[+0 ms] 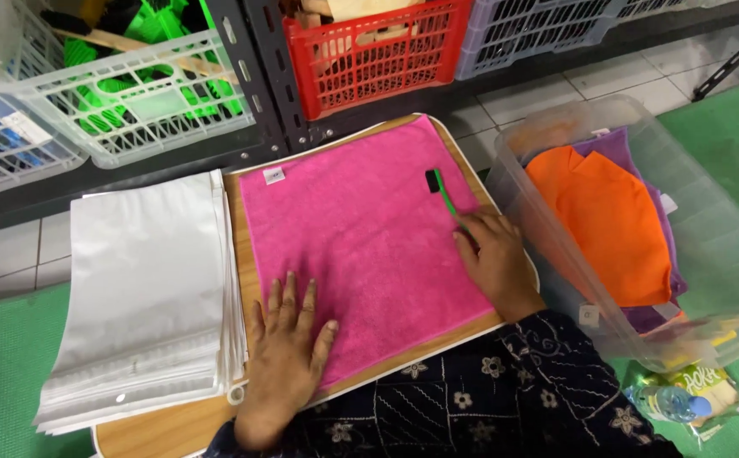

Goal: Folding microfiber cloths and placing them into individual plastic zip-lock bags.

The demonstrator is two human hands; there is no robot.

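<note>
Cloth, pink (361, 246), square, with a small white label at its far left corner; it lies spread flat on a wooden board (157, 428) with a pale edge, covering most of the board's right part. Left hand (284, 356): open, palm down, fingers spread, pressing flat on the near left portion of the pink cloth. Right hand (492, 259): closed around the handle of a green brush (442, 192), whose black head rests on the cloth near its far right corner; the handle runs from the head back into the fingers. Sleeves of dark fabric with a pale flower pattern cover both forearms at the lower edge of the view.

Stack of white plastic bags (145, 297), lying on the left part of the board and just beside the cloth's left edge. Clear plastic bin (717, 246), right of the board, holding folded cloths, an orange cloth (607, 225) uppermost over purple ones. Small plastic bottle with a blue cap (670, 403) in a clear wrapper, on the green mat (5, 365) near the bin's near corner. Red crate (378, 51), white crate (132, 93) with green items, and grey crate (530, 30), ranged on a dark shelf beyond the board
</note>
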